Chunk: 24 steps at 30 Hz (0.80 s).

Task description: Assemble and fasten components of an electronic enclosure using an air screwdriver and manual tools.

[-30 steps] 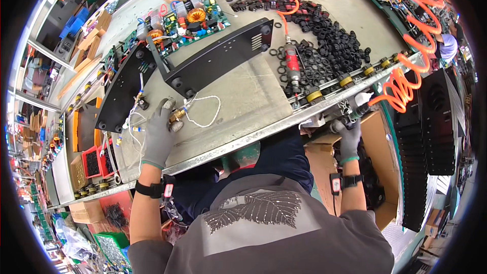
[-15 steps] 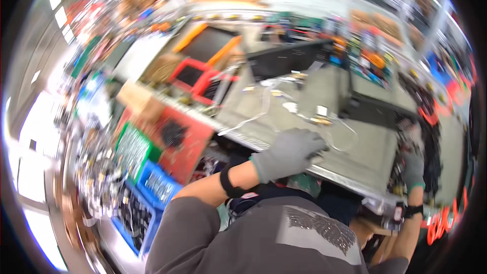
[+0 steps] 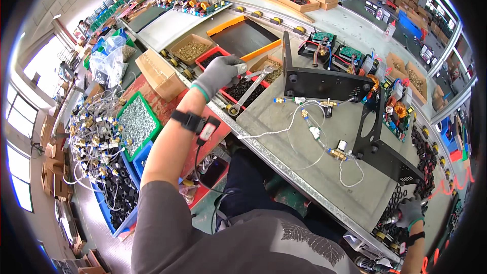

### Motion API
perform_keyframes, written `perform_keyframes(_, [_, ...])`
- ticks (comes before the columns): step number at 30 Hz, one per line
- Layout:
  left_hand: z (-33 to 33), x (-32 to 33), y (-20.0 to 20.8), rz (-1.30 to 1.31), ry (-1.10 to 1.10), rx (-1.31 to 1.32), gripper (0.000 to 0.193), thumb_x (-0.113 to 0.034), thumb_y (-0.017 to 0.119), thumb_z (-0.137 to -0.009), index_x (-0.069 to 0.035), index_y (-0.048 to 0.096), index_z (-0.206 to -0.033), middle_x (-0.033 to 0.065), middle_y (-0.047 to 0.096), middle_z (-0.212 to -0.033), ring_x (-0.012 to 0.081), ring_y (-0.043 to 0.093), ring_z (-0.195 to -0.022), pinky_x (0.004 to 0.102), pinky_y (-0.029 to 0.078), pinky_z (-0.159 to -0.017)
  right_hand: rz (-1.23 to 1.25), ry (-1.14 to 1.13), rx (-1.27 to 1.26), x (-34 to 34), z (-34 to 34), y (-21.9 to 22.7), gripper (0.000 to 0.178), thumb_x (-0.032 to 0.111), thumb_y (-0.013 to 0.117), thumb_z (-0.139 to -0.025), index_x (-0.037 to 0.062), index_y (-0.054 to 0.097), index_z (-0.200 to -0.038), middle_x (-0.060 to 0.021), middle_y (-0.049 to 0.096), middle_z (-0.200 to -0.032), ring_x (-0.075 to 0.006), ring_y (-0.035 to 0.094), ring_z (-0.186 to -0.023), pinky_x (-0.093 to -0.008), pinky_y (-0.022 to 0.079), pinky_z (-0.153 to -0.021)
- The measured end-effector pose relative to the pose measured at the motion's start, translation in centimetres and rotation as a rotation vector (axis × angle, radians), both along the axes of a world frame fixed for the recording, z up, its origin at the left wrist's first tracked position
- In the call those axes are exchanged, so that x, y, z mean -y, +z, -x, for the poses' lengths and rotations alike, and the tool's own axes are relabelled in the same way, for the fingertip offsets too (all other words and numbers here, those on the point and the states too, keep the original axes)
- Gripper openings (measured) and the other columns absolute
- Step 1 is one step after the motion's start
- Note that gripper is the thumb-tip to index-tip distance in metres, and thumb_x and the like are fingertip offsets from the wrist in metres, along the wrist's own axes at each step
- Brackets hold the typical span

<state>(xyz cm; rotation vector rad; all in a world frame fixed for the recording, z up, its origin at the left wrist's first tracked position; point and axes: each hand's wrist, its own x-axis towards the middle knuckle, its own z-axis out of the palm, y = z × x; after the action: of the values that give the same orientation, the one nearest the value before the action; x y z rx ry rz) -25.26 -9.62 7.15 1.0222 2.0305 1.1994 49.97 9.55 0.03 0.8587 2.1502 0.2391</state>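
- Grey-gloved left hand (image 3: 219,75), head view: fingers curled narrow about a small pale piece (image 3: 241,68), kind unclear, above the red bins (image 3: 219,49).
- Steel wrench (image 3: 249,92): laid across one of these, near that hand.
- Grey-gloved right hand (image 3: 410,212): among loose black rings (image 3: 397,195), far right of the bench (image 3: 271,134); grip cannot be told.
- Brass-fitted white tubing (image 3: 315,133): on the bench, between the hands, beside two black panels (image 3: 324,84).

Assembly workshop: circuit boards (image 3: 351,52), a wrench (image 3: 249,93), a green bin (image 3: 151,109) of small parts (image 3: 134,123), a workbench (image 3: 258,117).
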Motion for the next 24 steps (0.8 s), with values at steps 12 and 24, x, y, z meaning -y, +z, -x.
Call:
perform_keyframes(12, [5.6,-15.2,-10.8,0.660,-0.134,-0.875,0.035,-0.035,0.062,-0.084,-0.011,0.073,-0.107,0.0154,0.071,-0.105,0.0316,0.068,-0.099,0.0393,0.054,-0.085,0.191,-0.132,-0.395,8.9,10.4,12.0,0.054,0.048,0.083,-0.049,0.0088,0.069,-0.083,-0.0124,0.064,-0.076,-0.0351,0.063,-0.077,-0.0434,0.050,-0.071])
perform_keyframes(24, [8.3,-9.3,-9.2,0.446,-0.241,-0.668,0.027,-0.019,0.059,-0.084,-0.015,0.073,-0.107,0.0119,0.071,-0.098,0.0295,0.070,-0.088,0.0340,0.056,-0.078,0.505,-0.463,-0.550,7.9,19.7,6.3,0.061,0.034,0.076,-0.068,0.0074,0.057,-0.120,-0.0217,0.068,-0.097,-0.0418,0.065,-0.091,-0.0451,0.051,-0.082])
